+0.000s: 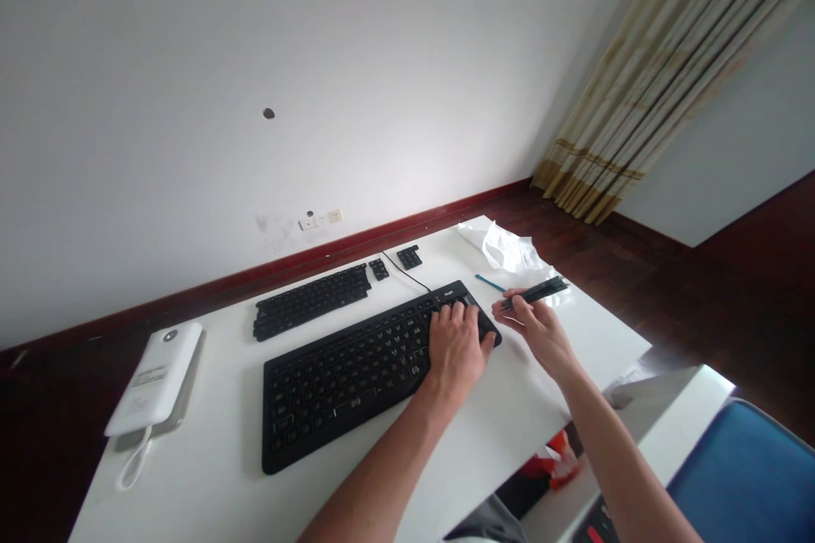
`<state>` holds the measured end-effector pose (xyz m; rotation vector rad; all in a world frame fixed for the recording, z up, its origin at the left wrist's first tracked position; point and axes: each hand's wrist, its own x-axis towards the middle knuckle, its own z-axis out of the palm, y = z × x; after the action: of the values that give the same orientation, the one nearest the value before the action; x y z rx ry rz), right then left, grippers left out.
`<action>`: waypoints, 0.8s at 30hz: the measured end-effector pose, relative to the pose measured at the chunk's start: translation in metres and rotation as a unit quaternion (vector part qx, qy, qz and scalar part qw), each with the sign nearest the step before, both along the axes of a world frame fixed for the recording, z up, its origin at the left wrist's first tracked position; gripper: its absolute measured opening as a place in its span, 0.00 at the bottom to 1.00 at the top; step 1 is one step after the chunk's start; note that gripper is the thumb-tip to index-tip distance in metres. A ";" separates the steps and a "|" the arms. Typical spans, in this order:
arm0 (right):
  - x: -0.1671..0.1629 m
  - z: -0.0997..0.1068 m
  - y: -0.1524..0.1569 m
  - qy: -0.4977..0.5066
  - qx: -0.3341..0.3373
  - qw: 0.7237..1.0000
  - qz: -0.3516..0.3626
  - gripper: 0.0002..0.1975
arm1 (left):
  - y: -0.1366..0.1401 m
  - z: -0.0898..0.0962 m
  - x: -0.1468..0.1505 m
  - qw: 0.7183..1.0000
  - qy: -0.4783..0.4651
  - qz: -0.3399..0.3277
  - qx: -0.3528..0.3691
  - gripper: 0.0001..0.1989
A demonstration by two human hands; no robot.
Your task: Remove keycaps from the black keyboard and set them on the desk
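A black keyboard (344, 394) with its keycaps off lies slantwise on the white table. My left hand (455, 348) rests on its right end, fingers spread over the number pad area and thumb near the front edge. Just right of the keyboard, my right hand (531, 327) pinches a long, dark, flat brush-like strip (546, 288) that points away to the right. A thin blue stick (490, 282) lies on the table behind that hand. Behind the keyboard sit the loose black keycaps in groups: a large block (311, 299), a small block (379, 270) and another small block (408, 256).
A white power bank (156, 377) with a strap stands at the table's left. Crumpled white plastic (503, 246) lies at the back right. The keyboard cable (404, 271) runs backward. A blue seat (744, 475) and a wall (382, 59) flank the table (222, 492).
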<state>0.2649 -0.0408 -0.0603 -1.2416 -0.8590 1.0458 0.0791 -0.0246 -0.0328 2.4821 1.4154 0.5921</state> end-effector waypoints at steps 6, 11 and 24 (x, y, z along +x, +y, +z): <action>-0.007 -0.004 0.001 -0.007 -0.001 1.000 0.001 0.21 | 0.002 0.002 -0.002 1.000 0.004 0.000 0.007 0.17; -0.006 -0.003 0.003 -0.021 -0.001 1.000 -0.007 0.22 | 0.000 -0.004 0.002 1.000 -0.002 -0.007 0.006 0.19; 0.002 0.015 0.016 -0.114 -0.053 0.989 0.075 0.28 | 0.001 -0.005 0.003 0.999 -0.025 -0.031 -0.013 0.15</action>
<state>0.2673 -0.0251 -0.0456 -1.4237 -1.0972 1.0939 0.0817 -0.0232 -0.0380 2.4638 1.3154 0.6158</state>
